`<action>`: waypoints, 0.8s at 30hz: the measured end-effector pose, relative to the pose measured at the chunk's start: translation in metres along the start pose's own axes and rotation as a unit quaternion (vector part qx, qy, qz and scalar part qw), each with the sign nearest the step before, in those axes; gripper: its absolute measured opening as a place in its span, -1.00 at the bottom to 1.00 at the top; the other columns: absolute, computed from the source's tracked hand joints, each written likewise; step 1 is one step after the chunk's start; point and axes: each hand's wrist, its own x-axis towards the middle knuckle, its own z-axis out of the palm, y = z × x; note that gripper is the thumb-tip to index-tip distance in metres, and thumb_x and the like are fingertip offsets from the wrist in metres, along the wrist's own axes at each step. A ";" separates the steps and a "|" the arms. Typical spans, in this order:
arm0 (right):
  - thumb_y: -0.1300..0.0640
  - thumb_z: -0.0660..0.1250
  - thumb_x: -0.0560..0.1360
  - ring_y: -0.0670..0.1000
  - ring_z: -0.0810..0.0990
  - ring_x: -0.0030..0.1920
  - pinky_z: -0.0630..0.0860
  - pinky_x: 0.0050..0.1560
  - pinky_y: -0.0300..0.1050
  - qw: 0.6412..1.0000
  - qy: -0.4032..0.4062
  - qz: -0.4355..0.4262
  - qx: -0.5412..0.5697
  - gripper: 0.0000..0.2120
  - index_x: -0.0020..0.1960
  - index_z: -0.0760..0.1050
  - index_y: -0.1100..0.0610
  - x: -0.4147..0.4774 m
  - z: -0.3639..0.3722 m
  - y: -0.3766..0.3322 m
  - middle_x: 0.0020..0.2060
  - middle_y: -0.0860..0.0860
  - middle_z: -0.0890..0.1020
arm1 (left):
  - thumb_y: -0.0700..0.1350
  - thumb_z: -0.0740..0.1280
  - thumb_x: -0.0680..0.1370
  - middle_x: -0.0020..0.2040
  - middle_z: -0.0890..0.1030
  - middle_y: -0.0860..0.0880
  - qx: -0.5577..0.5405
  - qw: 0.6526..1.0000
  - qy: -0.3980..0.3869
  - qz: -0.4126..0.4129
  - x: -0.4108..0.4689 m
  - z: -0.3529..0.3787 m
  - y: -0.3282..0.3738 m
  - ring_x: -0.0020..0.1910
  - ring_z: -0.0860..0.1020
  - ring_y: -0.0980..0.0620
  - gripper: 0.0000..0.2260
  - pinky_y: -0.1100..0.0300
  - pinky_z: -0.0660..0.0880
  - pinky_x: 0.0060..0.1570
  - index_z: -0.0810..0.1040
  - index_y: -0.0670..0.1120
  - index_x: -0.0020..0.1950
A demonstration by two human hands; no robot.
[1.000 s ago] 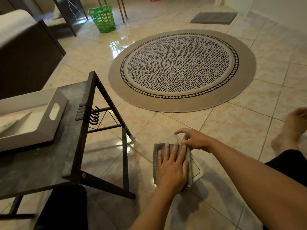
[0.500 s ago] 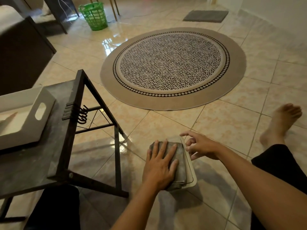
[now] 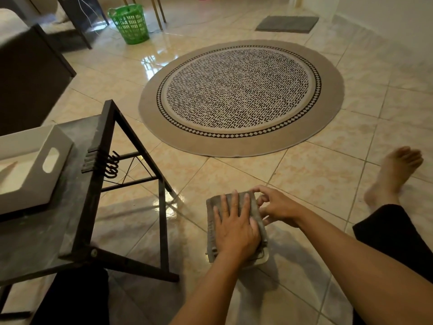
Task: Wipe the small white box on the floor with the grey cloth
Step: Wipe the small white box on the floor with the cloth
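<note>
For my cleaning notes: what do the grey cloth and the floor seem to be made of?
Grey cloth: looks like soft woven or terry fabric, matte, with a stitched hem. Floor: probably glazed ceramic tile, glossy, with grout lines and bright reflections.

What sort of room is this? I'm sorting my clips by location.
Most likely a living room in a home: a glossy tiled floor with a round patterned rug, a green plastic basket and a grey doormat by the far wall, plus a low black folding table.

white box (image 3: 264, 259): mostly hidden under grey cloth (image 3: 254, 208) | tray (image 3: 35, 174): cut by left edge
</note>
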 end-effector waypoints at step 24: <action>0.55 0.25 0.43 0.13 0.60 -0.13 0.68 -0.26 0.02 0.999 0.002 0.042 0.019 -0.36 0.39 0.34 0.05 0.009 0.010 -0.006 -0.03 0.20 0.49 | 0.23 -0.18 0.63 0.57 -0.38 0.08 0.042 0.998 0.020 0.035 -0.040 0.005 -0.021 0.51 -0.46 -0.04 -0.44 -0.09 -0.44 0.45 -0.34 0.18 0.57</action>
